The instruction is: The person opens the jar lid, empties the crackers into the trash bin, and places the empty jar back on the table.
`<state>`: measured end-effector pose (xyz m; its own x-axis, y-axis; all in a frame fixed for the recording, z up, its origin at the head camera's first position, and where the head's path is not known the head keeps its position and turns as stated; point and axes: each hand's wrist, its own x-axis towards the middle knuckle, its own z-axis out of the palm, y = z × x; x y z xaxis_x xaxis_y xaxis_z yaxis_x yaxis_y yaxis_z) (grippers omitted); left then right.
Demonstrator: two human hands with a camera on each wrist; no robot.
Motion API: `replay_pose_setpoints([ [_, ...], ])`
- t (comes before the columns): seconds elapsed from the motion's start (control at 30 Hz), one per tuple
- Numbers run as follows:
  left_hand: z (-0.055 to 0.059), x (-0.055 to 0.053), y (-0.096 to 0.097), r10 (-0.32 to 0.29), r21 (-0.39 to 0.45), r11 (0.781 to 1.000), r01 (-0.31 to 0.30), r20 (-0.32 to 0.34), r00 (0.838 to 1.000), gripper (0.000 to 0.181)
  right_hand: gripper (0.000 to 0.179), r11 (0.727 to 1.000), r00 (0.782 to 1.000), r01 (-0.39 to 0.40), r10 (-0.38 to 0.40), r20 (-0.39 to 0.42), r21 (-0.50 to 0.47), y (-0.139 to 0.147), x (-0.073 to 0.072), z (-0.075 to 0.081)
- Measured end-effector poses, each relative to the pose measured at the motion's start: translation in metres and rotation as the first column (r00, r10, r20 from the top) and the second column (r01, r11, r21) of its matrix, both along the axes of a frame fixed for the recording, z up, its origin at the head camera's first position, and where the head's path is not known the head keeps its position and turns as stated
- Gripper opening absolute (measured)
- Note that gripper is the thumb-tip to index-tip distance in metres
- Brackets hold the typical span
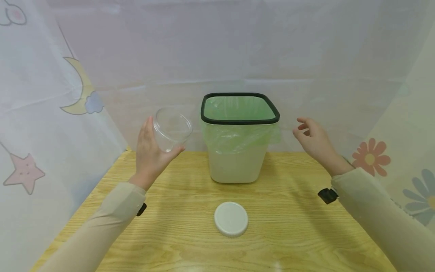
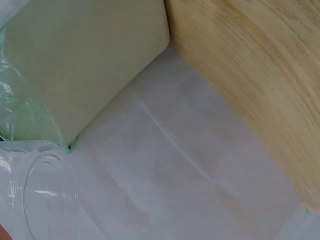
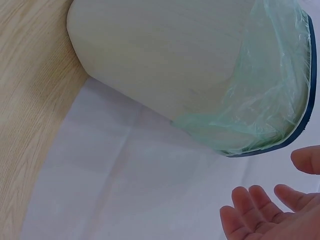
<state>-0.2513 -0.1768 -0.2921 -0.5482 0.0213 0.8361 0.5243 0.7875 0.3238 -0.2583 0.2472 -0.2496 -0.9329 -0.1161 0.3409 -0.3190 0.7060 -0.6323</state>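
Observation:
My left hand (image 1: 151,151) grips a clear plastic jar (image 1: 172,128) above the table, thumb under it and fingers along its left side. The jar is tilted, its round rim toward the right. In the left wrist view the jar (image 2: 47,192) shows at the lower left corner, beside the bin. My right hand (image 1: 314,141) is raised to the right of the bin, fingers loosely curled with nothing in them; the right wrist view shows its fingers (image 3: 255,207) apart from the bin's dark rim. A round white lid (image 1: 231,219) lies flat on the table.
A pale bin (image 1: 236,162) with a black rim and a green plastic liner (image 1: 238,138) stands at the back middle of the wooden table (image 1: 183,241). Behind it hangs a pale sheet (image 1: 238,45); printed sheets flank the table on both sides.

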Motion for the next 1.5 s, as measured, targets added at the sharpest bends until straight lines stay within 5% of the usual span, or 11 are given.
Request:
replay_pose_setpoints([
  [1.5, -0.037, 0.031, 0.005, -0.018, 0.140, 0.990, -0.005, 0.162, 0.987, 0.120, 0.060, 0.989, 0.999, -0.019, 0.026, -0.039, 0.150, 0.000, 0.017, -0.017],
])
